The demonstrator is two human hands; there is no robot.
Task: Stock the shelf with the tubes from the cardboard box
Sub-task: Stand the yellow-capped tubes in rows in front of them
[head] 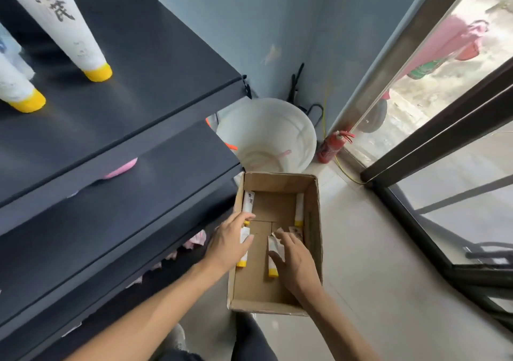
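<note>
An open cardboard box [313, 238] stands on the floor by the dark shelf unit [116, 127]. Several white tubes with yellow caps lie inside it. My left hand [227, 244] reaches in at the box's left wall and grips one tube [244, 235] there. My right hand [295, 260] is in the box's middle, its fingers curled round another tube [272, 260]. Further tubes lean on the left wall [248, 202] and the right wall [299, 208]. Two white tubes [58, 19] stand cap-down on the upper shelf.
A white bucket [266, 133] stands behind the box, with a red fire extinguisher [331, 147] to its right. A glass door with a dark frame [433, 144] runs along the right. A pink item [122, 169] lies on the middle shelf. Pale tiled floor is right of the box.
</note>
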